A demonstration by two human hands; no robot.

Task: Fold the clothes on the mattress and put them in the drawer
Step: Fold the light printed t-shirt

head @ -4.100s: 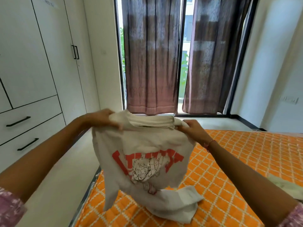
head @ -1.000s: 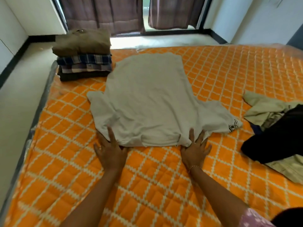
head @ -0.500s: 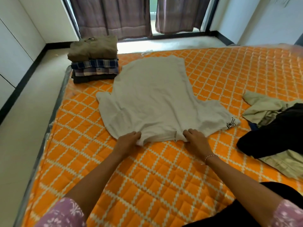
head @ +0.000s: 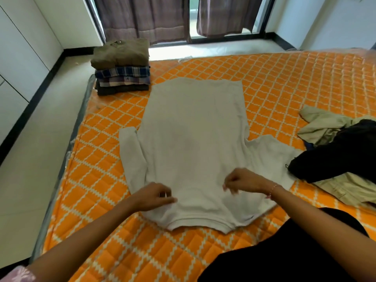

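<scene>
A white T-shirt lies spread flat and plain side up on the orange quilted mattress, collar nearest me and sleeves out to both sides. My left hand rests on the shirt's near left shoulder with its fingers curled; whether it pinches the cloth is unclear. My right hand is just over the near right shoulder, fingers loosely curled and holding nothing. A stack of folded clothes stands at the mattress's far left corner.
A heap of unfolded clothes, dark and beige, lies at the right edge, touching the shirt's right sleeve. White wardrobe fronts line the left wall across a strip of pale floor. Curtains hang at the far end.
The shirt has slid toward me since half a second ago. Both hands have left the collar edge and now sit farther up, over the shoulders.
</scene>
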